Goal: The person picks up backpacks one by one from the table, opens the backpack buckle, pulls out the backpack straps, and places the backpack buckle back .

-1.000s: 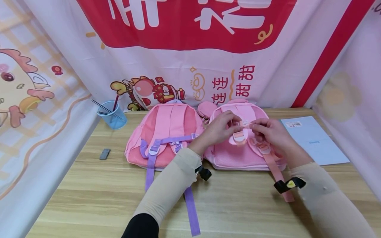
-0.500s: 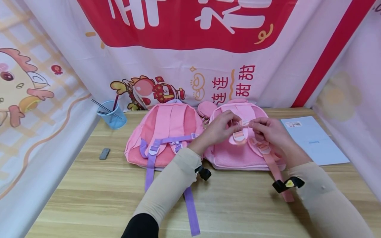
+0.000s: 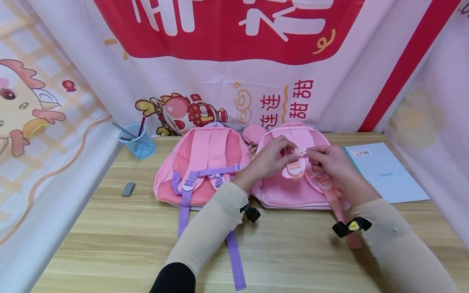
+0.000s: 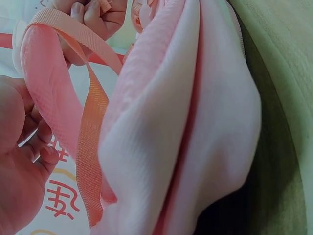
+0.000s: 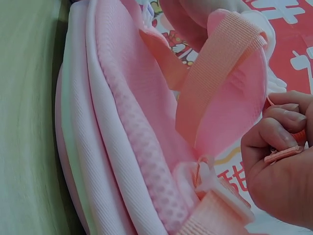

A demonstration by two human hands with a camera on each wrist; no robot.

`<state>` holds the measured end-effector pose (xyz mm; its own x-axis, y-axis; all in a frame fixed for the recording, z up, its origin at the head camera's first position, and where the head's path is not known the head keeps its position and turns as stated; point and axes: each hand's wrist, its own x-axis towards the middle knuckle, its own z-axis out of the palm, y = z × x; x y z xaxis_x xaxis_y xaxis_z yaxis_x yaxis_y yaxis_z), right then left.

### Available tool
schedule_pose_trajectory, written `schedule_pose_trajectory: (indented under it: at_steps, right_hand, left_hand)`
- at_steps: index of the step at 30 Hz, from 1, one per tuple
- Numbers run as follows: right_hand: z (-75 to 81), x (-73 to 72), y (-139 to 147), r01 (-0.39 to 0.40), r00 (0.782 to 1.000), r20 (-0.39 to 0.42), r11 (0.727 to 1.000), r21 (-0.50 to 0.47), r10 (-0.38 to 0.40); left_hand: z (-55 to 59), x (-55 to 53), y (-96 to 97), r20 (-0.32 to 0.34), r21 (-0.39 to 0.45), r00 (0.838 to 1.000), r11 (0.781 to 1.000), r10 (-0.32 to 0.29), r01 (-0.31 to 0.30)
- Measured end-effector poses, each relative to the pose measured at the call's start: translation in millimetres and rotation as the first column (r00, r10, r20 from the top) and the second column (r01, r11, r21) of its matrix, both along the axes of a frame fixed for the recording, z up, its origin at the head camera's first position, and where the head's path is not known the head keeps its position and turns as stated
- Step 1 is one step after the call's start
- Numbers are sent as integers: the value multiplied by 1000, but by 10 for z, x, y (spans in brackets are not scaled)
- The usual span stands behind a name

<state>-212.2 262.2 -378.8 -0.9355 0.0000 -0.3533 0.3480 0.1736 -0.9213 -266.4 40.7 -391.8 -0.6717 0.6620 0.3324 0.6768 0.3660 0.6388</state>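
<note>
My left hand (image 3: 274, 156) pinches a small pale buckle (image 3: 302, 151) on the shoulder strap of the right-hand pink backpack (image 3: 289, 193). Opposite it, my right hand (image 3: 329, 162) grips the orange webbing joined to that buckle. In the right wrist view, a folded webbing end (image 5: 282, 154) sticks out of the curled fingers of that hand. The padded shoulder strap (image 4: 49, 81) stands raised off the backpack in the left wrist view, a loop of orange strap (image 4: 90, 156) hanging from it. Fingers partly hide the buckle.
To the left lies a second pink backpack (image 3: 205, 191) with purple straps (image 3: 236, 260) trailing over the wooden table (image 3: 110, 244). A blue pen cup (image 3: 142, 146) and a small grey block (image 3: 128, 189) sit farther left. At the right is a light blue booklet (image 3: 388, 175).
My right wrist and forearm have shifted slightly to the left, while the fingers of both hands stay at the buckle. The left arm and the backpacks look the same.
</note>
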Motion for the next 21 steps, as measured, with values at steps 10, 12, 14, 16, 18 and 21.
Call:
schedule_pose_trajectory:
  at_steps: [10,12,14,16,18,21]
  right_hand:
    - [4,17,-67,7,998,63,1000,13,-8]
    - [-5,19,-40,6,999,47,1000,-28,-5]
    - [-8,23,-2,3,999,38,998,-63,0]
    - [-3,30,42,-6,1000,30,998,-64,8]
    - [7,38,88,-29,999,30,999,-33,30]
    - [21,49,141,-74,997,35,997,5,73]
  left_hand:
    - [-9,4,-15,-32,10,999,1000,11,-10]
    - [-12,5,-18,-33,18,999,1000,18,-17]
    - [-14,5,-22,-31,24,999,999,24,-24]
    - [-13,5,-28,-27,19,999,999,32,-32]
    - [-9,5,-34,-24,7,999,999,42,-42]
    - [6,6,-43,-23,-5,999,999,49,-49]
